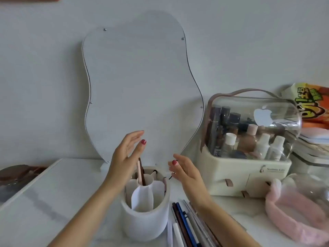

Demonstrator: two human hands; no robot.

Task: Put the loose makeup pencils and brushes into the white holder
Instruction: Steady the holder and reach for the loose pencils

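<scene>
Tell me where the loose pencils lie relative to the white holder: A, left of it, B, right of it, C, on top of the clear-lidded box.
B: the loose pencils lie flat on the table just right of the holder, under the right forearm.

- Left of the white holder (145, 217) the tabletop (58, 202) lies bare.
- Loose pencils (188, 227) crowd the holder's right side.
- The storage case (249, 150) and pink headband (292, 209) block the far right.
- The mirror (140, 86) stands just behind.
</scene>
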